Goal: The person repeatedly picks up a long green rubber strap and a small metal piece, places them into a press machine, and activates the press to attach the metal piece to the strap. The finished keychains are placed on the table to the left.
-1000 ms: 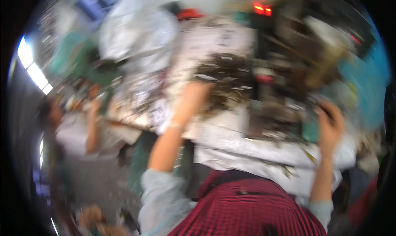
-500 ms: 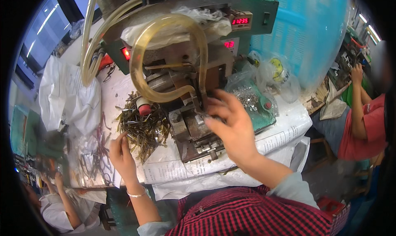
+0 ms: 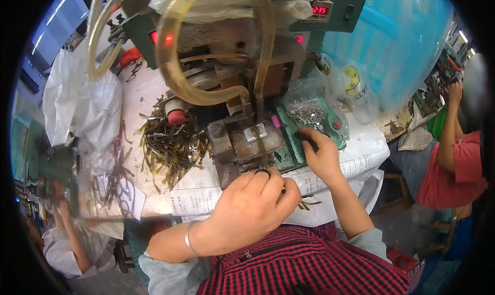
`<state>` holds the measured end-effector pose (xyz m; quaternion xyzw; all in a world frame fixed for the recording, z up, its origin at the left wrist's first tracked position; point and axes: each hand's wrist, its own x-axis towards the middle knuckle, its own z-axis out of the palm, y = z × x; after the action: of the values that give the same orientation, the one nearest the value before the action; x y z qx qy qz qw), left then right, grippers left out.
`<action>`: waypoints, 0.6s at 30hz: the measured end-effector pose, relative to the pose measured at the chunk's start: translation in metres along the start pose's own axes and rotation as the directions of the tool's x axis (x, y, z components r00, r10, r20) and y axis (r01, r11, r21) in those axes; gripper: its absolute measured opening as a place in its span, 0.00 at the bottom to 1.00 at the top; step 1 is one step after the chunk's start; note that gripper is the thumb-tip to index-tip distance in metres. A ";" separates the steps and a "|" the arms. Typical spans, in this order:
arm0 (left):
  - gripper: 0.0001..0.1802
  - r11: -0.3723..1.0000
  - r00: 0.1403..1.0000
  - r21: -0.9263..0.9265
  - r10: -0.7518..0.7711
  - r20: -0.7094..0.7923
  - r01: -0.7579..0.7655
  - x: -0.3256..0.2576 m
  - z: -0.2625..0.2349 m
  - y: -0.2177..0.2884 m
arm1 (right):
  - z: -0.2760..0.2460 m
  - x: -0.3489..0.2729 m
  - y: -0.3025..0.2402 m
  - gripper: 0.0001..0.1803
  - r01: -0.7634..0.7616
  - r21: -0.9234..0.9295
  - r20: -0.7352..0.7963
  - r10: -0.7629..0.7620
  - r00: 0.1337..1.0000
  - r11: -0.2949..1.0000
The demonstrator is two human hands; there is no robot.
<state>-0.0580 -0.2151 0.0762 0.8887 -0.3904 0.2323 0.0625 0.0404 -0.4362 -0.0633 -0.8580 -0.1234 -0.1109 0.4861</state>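
Observation:
My left hand (image 3: 247, 207) is closed in front of the machine, its fingers pinched on a thin olive-brown strip (image 3: 261, 149). The strip runs up from the fingers across the metal work block to a small shiny metal piece (image 3: 256, 132) beneath the machine head. A dark rounded thing shows at the fingertips, partly hidden. My right hand (image 3: 324, 158) is over the right edge of the green base (image 3: 290, 149), thumb and forefinger apart, with nothing visible between them. Just beyond it, small silvery metal parts (image 3: 307, 114) lie in a clear plastic bag.
Left of the work block lies a heap of olive strips (image 3: 170, 145), below a red button (image 3: 176, 117). A thick yellowish hose (image 3: 172, 73) loops before the machine. Blue crates (image 3: 386, 42) stand at the back right. Other people (image 3: 443, 156) work at both sides.
My left hand has moved right from beside the strip heap to the front of the work block, now with a strip. My right hand has withdrawn from the block to the right.

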 end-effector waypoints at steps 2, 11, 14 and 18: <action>0.14 0.999 0.999 -0.050 -0.010 0.047 0.012 0.004 -0.005 0.002 | -0.002 0.001 -0.001 0.16 -0.048 0.064 -0.025 0.050 0.998 0.997; 0.18 0.977 0.991 -0.206 -0.034 0.126 0.060 0.015 -0.012 -0.001 | -0.024 0.030 0.021 0.17 -0.007 0.230 -0.284 0.074 0.956 0.973; 0.18 0.982 0.993 -0.181 -0.033 0.116 0.054 0.015 -0.012 0.000 | -0.035 0.031 0.020 0.14 -0.019 0.164 -0.299 0.068 0.952 0.986; 0.17 0.988 0.993 -0.144 -0.033 0.113 0.049 0.015 -0.012 0.001 | -0.028 0.017 0.019 0.09 -0.053 -0.229 -0.084 0.035 0.996 0.972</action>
<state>-0.0540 -0.2219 0.0932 0.9009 -0.3909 0.1524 0.1107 0.0604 -0.4676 -0.0593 -0.9061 -0.0711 -0.1476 0.3901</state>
